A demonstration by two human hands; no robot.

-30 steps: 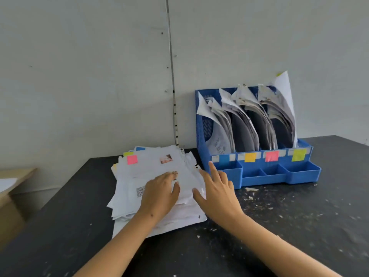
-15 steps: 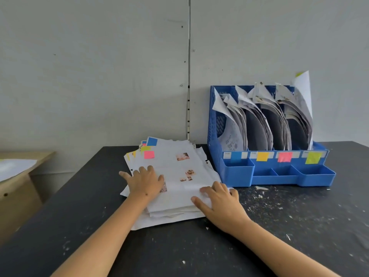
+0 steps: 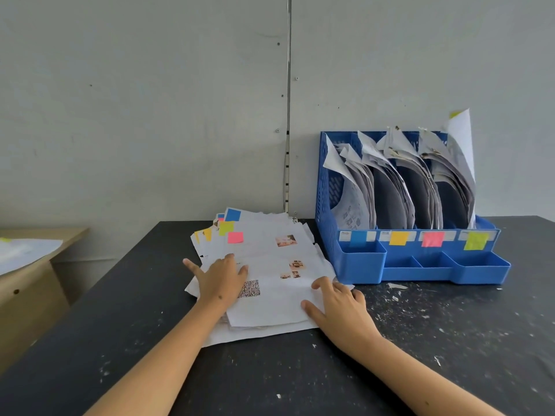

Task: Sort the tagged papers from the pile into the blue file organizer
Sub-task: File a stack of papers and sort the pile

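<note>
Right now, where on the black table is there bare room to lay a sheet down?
Bare tabletop lies in front of the blue file organizer, right of the right hand, with only paper scraps. Another strip runs left of the paper pile, beside the left hand. It is crowded between pile and organizer.

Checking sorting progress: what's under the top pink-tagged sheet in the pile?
Under the pink-tagged sheet lie more papers with yellow-green, orange and blue tags fanned out at the far-left corner. Their count and print are covered.
</note>
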